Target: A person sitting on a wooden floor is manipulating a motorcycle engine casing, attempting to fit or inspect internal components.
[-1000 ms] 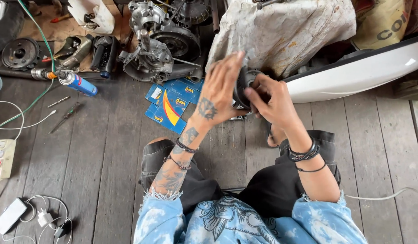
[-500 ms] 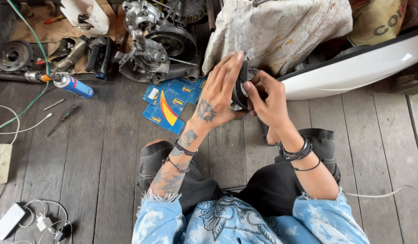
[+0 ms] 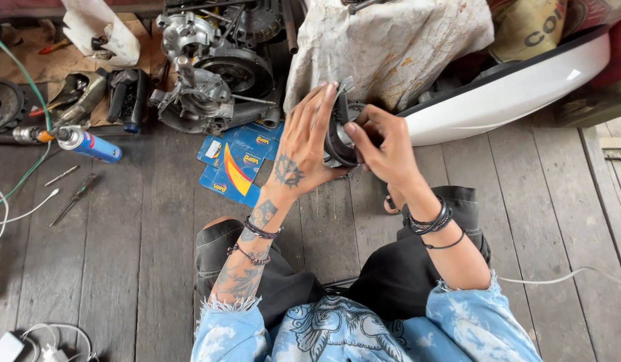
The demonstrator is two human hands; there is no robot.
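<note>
I sit on a dark wooden plank floor (image 3: pixel 143 268) with my knees up. My left hand (image 3: pixel 304 144) cups a round dark metal engine part (image 3: pixel 339 131) from the left, fingers spread over its rim. My right hand (image 3: pixel 384 144) grips the same part from the right, fingertips pressed on its centre. The part is held above the floor in front of me, just below a dirty white cloth (image 3: pixel 391 47).
A grey engine block (image 3: pixel 210 87) lies at the back, blue cardboard packs (image 3: pixel 233 167) in front of it. A blue spray can (image 3: pixel 89 144), small tools (image 3: pixel 72 191), a green hose (image 3: pixel 29 107) and white cables lie to the left. A white curved body panel (image 3: pixel 518 87) sits right.
Both hands have lifted the round part slightly and turned it, with my right fingers shifting onto its centre. The view has drifted a little to the left.
</note>
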